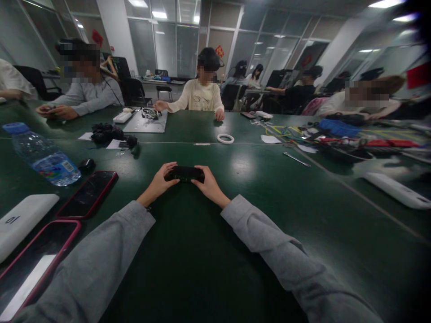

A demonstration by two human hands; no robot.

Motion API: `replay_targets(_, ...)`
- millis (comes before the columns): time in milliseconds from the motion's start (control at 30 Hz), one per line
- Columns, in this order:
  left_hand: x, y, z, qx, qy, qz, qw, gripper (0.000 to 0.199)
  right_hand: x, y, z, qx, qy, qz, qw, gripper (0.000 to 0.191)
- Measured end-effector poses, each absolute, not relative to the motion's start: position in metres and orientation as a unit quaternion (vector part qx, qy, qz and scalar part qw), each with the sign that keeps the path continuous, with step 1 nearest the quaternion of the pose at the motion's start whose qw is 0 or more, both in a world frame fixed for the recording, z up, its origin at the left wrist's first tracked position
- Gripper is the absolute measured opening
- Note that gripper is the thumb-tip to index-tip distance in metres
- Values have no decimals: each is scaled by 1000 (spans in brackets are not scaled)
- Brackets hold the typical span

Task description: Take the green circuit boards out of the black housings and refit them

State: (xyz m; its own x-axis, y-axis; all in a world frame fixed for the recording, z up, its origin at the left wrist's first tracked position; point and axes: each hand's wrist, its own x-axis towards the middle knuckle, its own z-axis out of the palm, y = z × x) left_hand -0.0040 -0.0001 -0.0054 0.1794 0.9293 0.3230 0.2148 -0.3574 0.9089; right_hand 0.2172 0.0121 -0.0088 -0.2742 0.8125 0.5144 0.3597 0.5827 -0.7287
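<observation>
Both hands hold a black, phone-like slab (185, 173) sideways just above the green table, its long side running left to right. Faint greenish marks show low on its face; its exact kind is hard to make out. My left hand (164, 178) grips the left end, thumb along the lower edge and fingers over the top. At the right end my right hand (208, 183) is closed the same way. Nearest on the left lie a phone in a red case (88, 195) and a small black object (86, 164).
A tilted water bottle (45, 154), a white power bank (25, 220) and a pink-edged phone (40, 260) are at left. Ahead are a tape roll (225, 138) and black cables (107, 133). A wrench (296, 159) and a wire pile (343, 134) lie right. People sit across the table (262, 215).
</observation>
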Motion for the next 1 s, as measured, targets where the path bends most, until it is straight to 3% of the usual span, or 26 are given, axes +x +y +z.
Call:
replay_targets(167, -2, 1, -6, 659, 442, 482, 371, 72, 217, 11, -8, -380, -764, 226, 469, 47)
replay_targets(500, 0, -3, 0, 637, 456, 480, 395, 51, 216, 3, 1, -379, -823, 89, 414, 49)
replay_targets(1000, -5, -7, 6, 637, 435, 461, 439, 36, 215, -2, 5, -416, -789, 111, 439, 49)
